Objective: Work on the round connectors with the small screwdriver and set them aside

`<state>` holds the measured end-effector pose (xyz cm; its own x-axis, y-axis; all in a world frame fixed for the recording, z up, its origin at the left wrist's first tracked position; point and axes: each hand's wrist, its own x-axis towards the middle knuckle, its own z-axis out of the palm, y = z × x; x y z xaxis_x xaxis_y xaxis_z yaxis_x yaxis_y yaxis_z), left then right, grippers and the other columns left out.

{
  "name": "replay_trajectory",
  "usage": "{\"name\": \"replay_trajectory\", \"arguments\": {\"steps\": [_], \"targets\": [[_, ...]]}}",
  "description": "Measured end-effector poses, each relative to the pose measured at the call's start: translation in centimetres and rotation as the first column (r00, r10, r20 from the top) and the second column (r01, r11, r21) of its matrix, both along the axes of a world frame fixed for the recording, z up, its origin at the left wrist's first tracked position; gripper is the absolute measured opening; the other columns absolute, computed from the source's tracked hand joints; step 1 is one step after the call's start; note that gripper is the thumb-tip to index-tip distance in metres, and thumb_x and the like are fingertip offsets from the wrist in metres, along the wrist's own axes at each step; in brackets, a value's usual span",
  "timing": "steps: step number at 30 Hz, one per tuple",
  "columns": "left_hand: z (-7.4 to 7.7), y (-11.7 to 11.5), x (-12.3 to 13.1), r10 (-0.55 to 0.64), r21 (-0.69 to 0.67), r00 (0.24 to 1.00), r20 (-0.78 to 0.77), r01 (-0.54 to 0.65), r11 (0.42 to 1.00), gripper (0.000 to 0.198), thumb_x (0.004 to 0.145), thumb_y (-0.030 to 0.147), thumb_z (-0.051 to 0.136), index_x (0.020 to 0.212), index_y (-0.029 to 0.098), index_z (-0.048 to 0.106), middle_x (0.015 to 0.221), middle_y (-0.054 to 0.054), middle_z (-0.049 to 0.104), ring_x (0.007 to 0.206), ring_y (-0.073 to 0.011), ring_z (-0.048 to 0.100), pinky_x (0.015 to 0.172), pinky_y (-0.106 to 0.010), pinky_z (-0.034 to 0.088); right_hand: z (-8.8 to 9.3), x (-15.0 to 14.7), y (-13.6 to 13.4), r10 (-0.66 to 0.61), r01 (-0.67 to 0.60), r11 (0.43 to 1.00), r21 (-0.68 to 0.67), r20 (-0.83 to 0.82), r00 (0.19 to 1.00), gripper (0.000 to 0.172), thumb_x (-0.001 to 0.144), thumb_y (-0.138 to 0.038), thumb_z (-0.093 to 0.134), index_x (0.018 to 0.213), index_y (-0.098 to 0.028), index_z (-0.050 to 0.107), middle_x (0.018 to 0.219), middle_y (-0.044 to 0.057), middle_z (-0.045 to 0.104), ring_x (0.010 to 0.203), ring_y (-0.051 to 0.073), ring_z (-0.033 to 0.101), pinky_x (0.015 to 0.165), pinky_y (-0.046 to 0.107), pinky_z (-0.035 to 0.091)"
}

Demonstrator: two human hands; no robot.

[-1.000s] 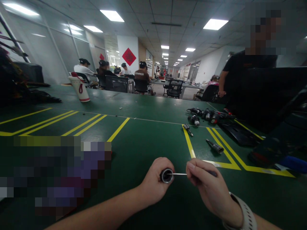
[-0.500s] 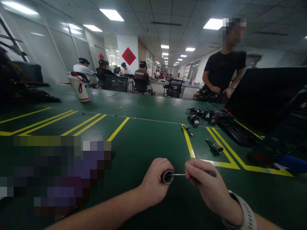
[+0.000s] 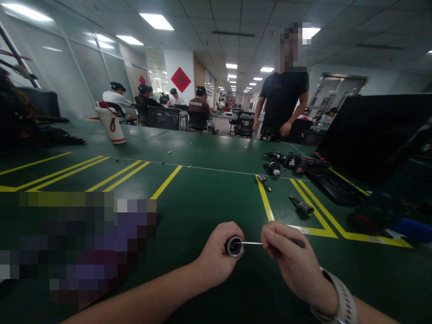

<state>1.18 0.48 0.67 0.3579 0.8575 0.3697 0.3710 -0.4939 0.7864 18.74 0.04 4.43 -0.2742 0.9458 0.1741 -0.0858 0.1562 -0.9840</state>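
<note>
My left hand [image 3: 216,258] is closed around a dark cylindrical metal part [image 3: 234,246], its round open end facing me. In my closed right hand [image 3: 290,256] is a slim screwdriver [image 3: 251,243] with a thin, bright shaft and a dark handle mostly covered by my palm. The shaft runs leftward to the cylinder's mouth; its tip is at or just inside the rim, too small to tell exactly. Beyond my right hand lie two grey metal pieces with narrow stems, a nearer one [image 3: 303,207] and a farther one [image 3: 264,182].
Yellow tape [image 3: 266,202] marks the green table [image 3: 202,193]. Black tools and cables [image 3: 275,168] lie at the back right beside a dark monitor [image 3: 378,135]. A white cup [image 3: 113,126] stands at the back left. A person in black [image 3: 285,99] stands across the table.
The cylinder's open end has turned slightly towards me and shifted a little up and left. The screwdriver shaft has risen slightly with my right hand. The standing person has moved left.
</note>
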Motion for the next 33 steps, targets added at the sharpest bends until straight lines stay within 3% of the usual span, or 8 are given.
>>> {"name": "replay_trajectory", "arguments": {"steps": [4, 12, 19, 27, 29, 33], "targets": [[0.0, -0.2, 0.2, 0.056, 0.053, 0.995, -0.077, -0.052, 0.997, 0.015, 0.070, 0.002, 0.055, 0.071, 0.017, 0.055, 0.074, -0.003, 0.058, 0.074, -0.0191, 0.053, 0.069, -0.032, 0.039, -0.6, 0.4, -0.1, 0.040, -0.062, 0.984, 0.167, 0.131, 0.991, 0.031, 0.086, -0.032, 0.055, 0.059, -0.019, 0.057, 0.055, -0.003, 0.046, 0.055, 0.012, 0.042, 0.053, 0.026, 0.030], [0.4, -0.1, 0.1, 0.041, 0.033, 0.999, -0.025, -0.040, 0.999, 0.012, 0.072, 0.005, 0.054, 0.070, 0.017, 0.055, 0.075, -0.003, 0.059, 0.074, -0.0193, 0.054, 0.071, -0.033, 0.040, -0.1, -0.6, 0.2, -0.017, 0.007, 0.994, -0.112, -0.087, 0.996, 0.030, 0.077, -0.033, 0.061, 0.052, -0.017, 0.056, 0.051, -0.003, 0.045, 0.050, 0.011, 0.038, 0.047, 0.025, 0.027], [0.2, 0.0, 0.1, 0.061, -0.020, 0.997, 0.051, -0.060, 0.998, 0.007, 0.072, 0.009, 0.056, 0.071, 0.016, 0.056, 0.074, -0.004, 0.058, 0.073, -0.0198, 0.053, 0.068, -0.033, 0.040, 0.0, -0.6, -0.1, -0.054, 0.032, 0.988, -0.151, -0.147, 0.988, 0.030, 0.076, -0.034, 0.064, 0.052, -0.017, 0.057, 0.052, -0.003, 0.044, 0.050, 0.011, 0.037, 0.048, 0.025, 0.028], [0.6, -0.3, 0.2, 0.083, 0.038, 0.996, -0.027, -0.082, 0.996, 0.011, 0.072, 0.005, 0.055, 0.070, 0.016, 0.055, 0.072, -0.003, 0.057, 0.072, -0.0189, 0.054, 0.069, -0.032, 0.040, -0.8, 0.2, -0.5, -0.005, -0.007, 0.990, 0.139, 0.087, 0.996, 0.031, 0.088, -0.031, 0.055, 0.060, -0.018, 0.057, 0.056, -0.003, 0.047, 0.055, 0.012, 0.042, 0.052, 0.026, 0.030], [0.6, -0.4, 0.2, 0.081, 0.051, 0.996, -0.039, -0.079, 0.996, 0.014, 0.071, 0.003, 0.054, 0.070, 0.017, 0.055, 0.072, -0.002, 0.058, 0.072, -0.0183, 0.055, 0.070, -0.032, 0.040, -0.8, 0.1, -0.5, 0.014, -0.021, 0.994, 0.108, 0.066, 0.998, 0.031, 0.087, -0.031, 0.055, 0.059, -0.018, 0.057, 0.055, -0.003, 0.047, 0.054, 0.012, 0.041, 0.051, 0.026, 0.029], [0.8, -0.4, 0.2, 0.092, 0.041, 0.996, 0.000, -0.092, 0.995, 0.015, 0.071, 0.004, 0.053, 0.067, 0.018, 0.053, 0.070, -0.001, 0.057, 0.071, -0.0181, 0.055, 0.070, -0.032, 0.041, -0.5, -0.6, -0.5, -0.013, 0.000, 0.993, -0.120, -0.109, 0.994, 0.030, 0.082, -0.032, 0.059, 0.056, -0.017, 0.056, 0.055, -0.003, 0.045, 0.052, 0.012, 0.037, 0.049, 0.025, 0.028]]}}
